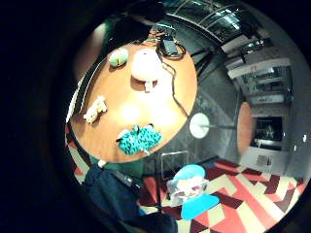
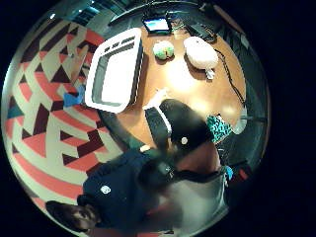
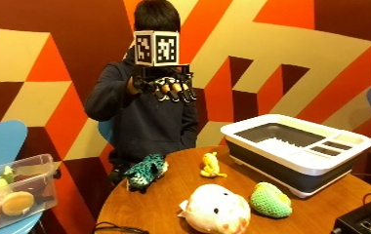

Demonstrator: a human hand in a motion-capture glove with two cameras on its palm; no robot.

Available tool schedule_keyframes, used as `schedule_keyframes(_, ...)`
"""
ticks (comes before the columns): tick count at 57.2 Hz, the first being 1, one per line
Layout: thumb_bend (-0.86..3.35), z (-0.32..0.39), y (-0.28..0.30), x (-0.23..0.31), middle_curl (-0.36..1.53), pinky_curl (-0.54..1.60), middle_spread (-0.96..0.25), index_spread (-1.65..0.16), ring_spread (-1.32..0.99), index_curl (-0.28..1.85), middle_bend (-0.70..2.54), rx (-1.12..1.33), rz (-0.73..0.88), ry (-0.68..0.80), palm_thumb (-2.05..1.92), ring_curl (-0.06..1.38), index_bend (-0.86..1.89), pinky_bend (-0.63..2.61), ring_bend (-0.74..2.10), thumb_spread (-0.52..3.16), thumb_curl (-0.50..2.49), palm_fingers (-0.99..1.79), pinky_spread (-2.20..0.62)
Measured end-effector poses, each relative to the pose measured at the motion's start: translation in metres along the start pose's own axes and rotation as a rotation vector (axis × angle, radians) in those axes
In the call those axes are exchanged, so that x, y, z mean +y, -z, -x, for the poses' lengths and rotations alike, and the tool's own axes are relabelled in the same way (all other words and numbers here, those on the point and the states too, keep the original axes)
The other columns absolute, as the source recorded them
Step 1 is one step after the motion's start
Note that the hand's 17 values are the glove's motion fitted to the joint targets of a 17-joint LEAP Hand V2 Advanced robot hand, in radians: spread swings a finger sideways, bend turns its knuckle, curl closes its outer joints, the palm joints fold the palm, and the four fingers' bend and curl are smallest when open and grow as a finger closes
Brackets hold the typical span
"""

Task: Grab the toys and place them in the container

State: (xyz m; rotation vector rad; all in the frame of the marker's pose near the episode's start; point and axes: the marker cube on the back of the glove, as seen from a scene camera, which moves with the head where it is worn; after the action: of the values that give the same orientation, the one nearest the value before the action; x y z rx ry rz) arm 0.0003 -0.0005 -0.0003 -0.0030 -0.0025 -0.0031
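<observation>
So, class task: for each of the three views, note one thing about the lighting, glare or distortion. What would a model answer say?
Little finger palm view: the table bulges into a curved oval, with bright glare patches near the teal toy. Thumb palm view: the container bows at its edges, and the near sleeve is smeared. Outside view: straight lines stay straight, light is even, and the pink toy casts a soft shadow.

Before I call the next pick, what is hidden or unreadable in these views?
- Gloved right hand: raised at chest height in the outside view; the marker cube covers its back, so the grip cannot be read.
- Yellow toy: in the thumb side palm view, mostly hidden behind a dark shape, apparently the glove.
- Container: its floor is partly hidden by the near wall in the outside view.
- Teal toy: partly covered in the thumb side palm view.
</observation>
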Motion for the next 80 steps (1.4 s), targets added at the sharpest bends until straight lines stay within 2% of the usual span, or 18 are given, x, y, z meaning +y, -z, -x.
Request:
schedule_keyframes(9, 0.04, -0.002, 0.001, -0.006, 0.11, 0.16, 0.00, -0.19, -0.02, 0.13, 0.23, -0.006, 0.005, 0.006, 0.04, 0.03, 0.19, 0.48, 0.17, 0.95, 0.05, 0.12, 0.01)
schedule_keyframes(20, 0.02, -0.003, 0.001, -0.019, 0.18, 0.21, 0.00, -0.23, -0.03, 0.19, 0.24, -0.003, 0.008, -0.001, 0.02, 0.06, 0.18, 0.51, 0.20, 1.25, 0.11, 0.10, 0.02)
schedule_keyframes(31, 0.00, -0.007, -0.005, -0.061, 0.23, 0.25, 0.00, -0.23, -0.03, 0.23, 0.26, -0.033, -0.012, -0.034, 0.01, 0.10, 0.16, 0.53, 0.25, 1.35, 0.15, 0.10, 0.01)
schedule_keyframes(36, 0.00, -0.012, -0.016, -0.091, 0.25, 0.29, 0.00, -0.22, -0.03, 0.20, 0.21, -0.015, -0.060, -0.079, 0.01, 0.14, 0.05, 0.65, 0.30, 1.38, 0.17, -0.06, 0.01)
schedule_keyframes(45, -0.01, -0.021, -0.052, -0.145, 0.23, 0.35, 0.03, -0.21, 0.00, 0.15, 0.11, -0.054, -0.039, -0.093, 0.02, 0.16, 0.01, 0.84, 0.27, 1.37, 0.20, -0.29, 0.02)
schedule_keyframes(53, -0.01, -0.034, -0.109, -0.190, 0.21, 0.38, 0.02, -0.23, 0.01, 0.12, 0.08, -0.072, 0.111, -0.086, 0.04, 0.18, 0.03, 0.93, 0.24, 1.33, 0.23, -0.35, 0.04)
schedule_keyframes(61, -0.02, -0.038, -0.163, -0.212, 0.18, 0.40, 0.01, -0.27, 0.02, 0.11, 0.06, -0.080, 0.235, -0.076, 0.05, 0.20, 0.04, 1.01, 0.19, 1.23, 0.26, -0.37, 0.06)
schedule_keyframes(66, 0.01, -0.037, -0.187, -0.217, 0.15, 0.42, 0.00, -0.28, 0.02, 0.10, 0.05, -0.095, 0.244, -0.047, 0.12, 0.22, 0.05, 1.12, 0.23, 1.21, 0.28, -0.29, 0.06)
schedule_keyframes(72, 0.12, -0.038, -0.196, -0.221, 0.16, 0.43, -0.01, -0.30, 0.01, 0.11, 0.13, -0.083, 0.179, -0.030, 0.36, 0.27, 0.11, 1.18, 0.44, 1.23, 0.33, 0.00, 0.03)
schedule_keyframes(74, 0.19, -0.039, -0.197, -0.221, 0.17, 0.41, -0.03, -0.30, -0.03, 0.12, 0.19, -0.088, 0.161, -0.027, 0.49, 0.30, 0.15, 1.14, 0.57, 1.24, 0.37, 0.22, -0.01)
schedule_keyframes(75, 0.19, -0.040, -0.197, -0.222, 0.17, 0.40, -0.03, -0.31, -0.04, 0.11, 0.18, -0.090, 0.153, -0.024, 0.51, 0.29, 0.15, 1.14, 0.58, 1.24, 0.38, 0.21, -0.02)
schedule_keyframes(79, 0.27, -0.041, -0.197, -0.224, 0.21, 0.37, -0.07, -0.30, -0.15, 0.13, 0.28, -0.099, 0.114, -0.012, 0.65, 0.34, 0.15, 1.09, 0.78, 1.24, 0.44, 0.53, -0.14)
schedule_keyframes(80, 0.27, -0.041, -0.197, -0.225, 0.21, 0.36, -0.07, -0.30, -0.17, 0.13, 0.28, -0.102, 0.104, -0.009, 0.66, 0.35, 0.14, 1.08, 0.80, 1.24, 0.44, 0.53, -0.15)
